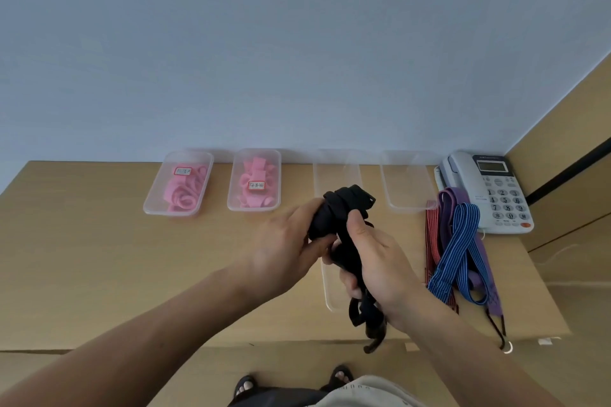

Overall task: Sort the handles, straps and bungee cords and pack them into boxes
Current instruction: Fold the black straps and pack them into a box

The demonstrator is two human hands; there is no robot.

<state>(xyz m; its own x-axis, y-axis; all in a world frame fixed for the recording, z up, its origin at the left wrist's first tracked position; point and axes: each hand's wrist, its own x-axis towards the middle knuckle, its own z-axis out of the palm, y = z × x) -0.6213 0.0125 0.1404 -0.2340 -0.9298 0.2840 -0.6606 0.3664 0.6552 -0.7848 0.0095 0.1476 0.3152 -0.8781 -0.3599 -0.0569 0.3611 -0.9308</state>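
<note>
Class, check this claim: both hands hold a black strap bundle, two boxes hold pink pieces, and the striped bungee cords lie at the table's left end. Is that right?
One slip: in the head view the striped bungee cords lie at the right end of the table, beside the telephone. The rest stands.

The wooden table (82, 258) carries two pink-filled boxes (178, 185) beyond the left hand (284, 248), empty clear boxes (408, 182) beyond the right hand (380, 261), and bungee cords (459, 251) and a telephone (489, 192) to its right.
</note>
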